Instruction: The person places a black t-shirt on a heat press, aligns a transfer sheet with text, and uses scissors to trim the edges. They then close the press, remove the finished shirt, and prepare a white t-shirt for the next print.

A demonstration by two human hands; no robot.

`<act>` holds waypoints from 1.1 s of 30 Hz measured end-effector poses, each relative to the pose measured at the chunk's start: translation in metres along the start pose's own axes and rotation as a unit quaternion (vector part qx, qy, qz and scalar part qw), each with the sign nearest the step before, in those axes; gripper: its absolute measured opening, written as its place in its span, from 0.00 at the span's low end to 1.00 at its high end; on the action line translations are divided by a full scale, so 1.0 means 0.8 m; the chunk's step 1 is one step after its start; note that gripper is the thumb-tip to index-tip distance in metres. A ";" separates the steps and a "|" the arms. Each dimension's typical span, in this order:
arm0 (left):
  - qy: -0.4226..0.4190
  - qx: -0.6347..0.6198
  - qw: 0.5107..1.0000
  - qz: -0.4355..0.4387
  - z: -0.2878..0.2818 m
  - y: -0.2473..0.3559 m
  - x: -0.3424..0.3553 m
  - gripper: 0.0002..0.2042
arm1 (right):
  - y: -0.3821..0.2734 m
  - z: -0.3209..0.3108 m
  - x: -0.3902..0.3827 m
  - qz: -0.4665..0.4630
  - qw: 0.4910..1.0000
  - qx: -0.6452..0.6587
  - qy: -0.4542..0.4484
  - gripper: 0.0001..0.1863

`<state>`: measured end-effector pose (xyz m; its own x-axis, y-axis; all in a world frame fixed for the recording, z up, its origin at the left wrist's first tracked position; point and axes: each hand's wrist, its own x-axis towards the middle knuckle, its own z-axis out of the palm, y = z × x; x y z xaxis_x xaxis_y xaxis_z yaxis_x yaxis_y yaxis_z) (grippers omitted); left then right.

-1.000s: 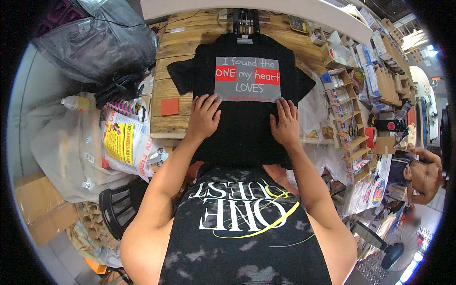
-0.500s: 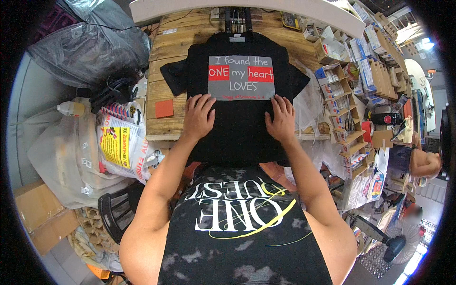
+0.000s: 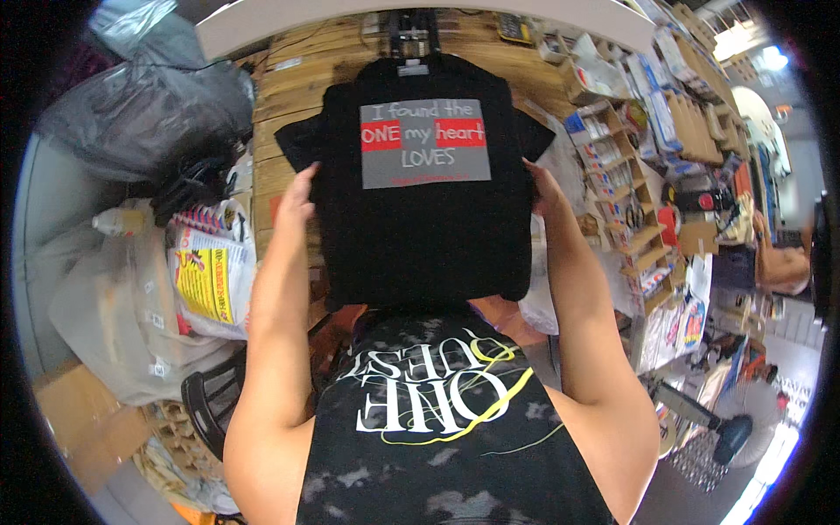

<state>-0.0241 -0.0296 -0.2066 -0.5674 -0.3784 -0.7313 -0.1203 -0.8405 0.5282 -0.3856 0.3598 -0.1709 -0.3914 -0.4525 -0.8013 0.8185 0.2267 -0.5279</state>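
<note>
A black T-shirt (image 3: pixel 424 236) lies face up in front of me, with a grey rectangular print (image 3: pixel 424 166) bearing red blocks and pale lettering across its upper half. My left hand (image 3: pixel 302 192) grips its left side just below the sleeve, fingers mostly hidden at the edge. On the opposite side my right hand (image 3: pixel 542 188) grips the edge below the right sleeve, its fingertips tucked out of sight. A red-orange square (image 3: pixel 285 213) is partly covered by my left hand.
The wooden table (image 3: pixel 293 92) has a white bar (image 3: pixel 420 10) above its far side. Left are a grey-bagged bundle (image 3: pixel 149 96), plastic sacks (image 3: pixel 210 280) and a chair (image 3: pixel 210 402). Cardboard compartments (image 3: pixel 630 201) line the right; beyond are another person (image 3: pixel 783 262) and a fan (image 3: pixel 735 420).
Both hands have moved outward from lying flat on the shirt to holding its sides. The view has shifted slightly, and the shirt sits a little further left in it.
</note>
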 end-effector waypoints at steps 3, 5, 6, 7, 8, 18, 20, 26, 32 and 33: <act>-0.016 -0.006 0.992 0.128 -0.042 0.031 -0.018 0.12 | -0.029 -0.022 -0.013 -0.092 0.996 0.004 -0.006 0.18; 0.094 0.091 0.955 0.267 -0.062 0.048 -0.032 0.06 | -0.046 -0.039 -0.019 -0.176 0.984 0.039 0.010 0.10; 0.052 0.139 0.941 0.304 -0.070 0.055 -0.038 0.06 | -0.054 -0.047 -0.022 -0.212 0.977 0.013 0.012 0.10; 0.035 0.176 0.933 0.313 -0.077 0.062 -0.045 0.07 | -0.059 -0.052 -0.024 -0.236 0.972 -0.010 0.007 0.10; 0.031 0.198 0.932 0.304 -0.081 0.067 -0.050 0.08 | -0.064 -0.057 -0.027 -0.259 0.964 -0.034 0.042 0.10; 0.027 0.293 0.897 0.331 -0.061 0.086 -0.083 0.18 | -0.068 -0.032 -0.083 -0.293 0.954 -0.061 0.008 0.30; 0.037 0.296 0.899 0.319 -0.062 0.088 -0.082 0.18 | -0.070 -0.040 -0.077 -0.303 0.949 -0.082 0.029 0.31; 0.033 0.294 0.895 0.335 -0.069 0.086 -0.081 0.17 | -0.065 -0.055 -0.038 -0.322 0.935 -0.095 0.117 0.28; 0.105 0.583 0.767 0.245 -0.041 -0.023 -0.190 0.12 | 0.063 -0.032 -0.123 -0.378 0.703 -0.524 0.297 0.18; 0.111 0.536 0.819 0.172 -0.034 -0.060 -0.219 0.13 | 0.094 -0.029 -0.149 -0.348 0.735 -0.525 0.251 0.17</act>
<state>0.1033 0.0663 -0.1154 -0.5699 -0.6828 -0.4572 -0.6984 0.1093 0.7073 -0.2870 0.4510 -0.1218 -0.8833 -0.4585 -0.0976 -0.3266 0.7513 -0.5735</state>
